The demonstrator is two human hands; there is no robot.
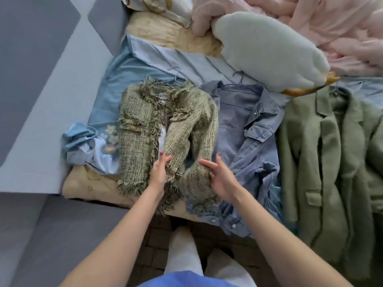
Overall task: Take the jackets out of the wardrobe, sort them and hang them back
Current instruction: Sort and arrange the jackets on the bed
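Note:
A green tweed jacket (143,125) with fringed edges and gold buttons lies on the bed, its hanger hook showing at the collar. My left hand (158,172) pinches a folded-in sleeve near the jacket's lower front. My right hand (217,175) touches the other sleeve with relaxed, spread fingers. To the right lies a blue denim jacket (255,141), then a green wool coat (331,158). A light blue jacket (116,90) with flower embroidery lies under the tweed one, to the left.
A pale green cloud-shaped pillow (267,50) and a pink fluffy blanket (331,23) lie at the back of the bed. A grey-blue padded bed frame (51,79) runs along the left. My legs stand on dark brick-pattern floor (153,241) below.

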